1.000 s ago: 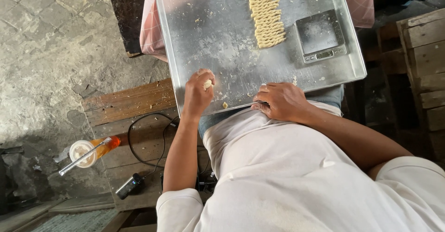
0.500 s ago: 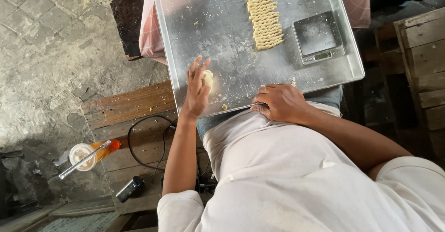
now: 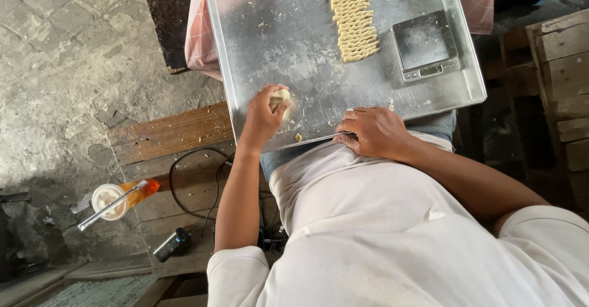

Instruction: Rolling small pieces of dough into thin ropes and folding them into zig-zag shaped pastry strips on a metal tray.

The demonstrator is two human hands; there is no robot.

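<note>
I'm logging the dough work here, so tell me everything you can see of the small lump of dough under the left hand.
The dough lump is small, pale yellow and roundish, soft-looking with a smooth surface. It sits on the metal tray near its front edge. The left hand curls over it from the near side, fingers on it; most of its underside is hidden. It lies apart from the row of twisted dough pieces farther up the tray.

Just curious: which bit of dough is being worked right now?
The small lump of dough under the left hand, near the tray's front edge; the twisted pieces lie untouched in a row.
</note>
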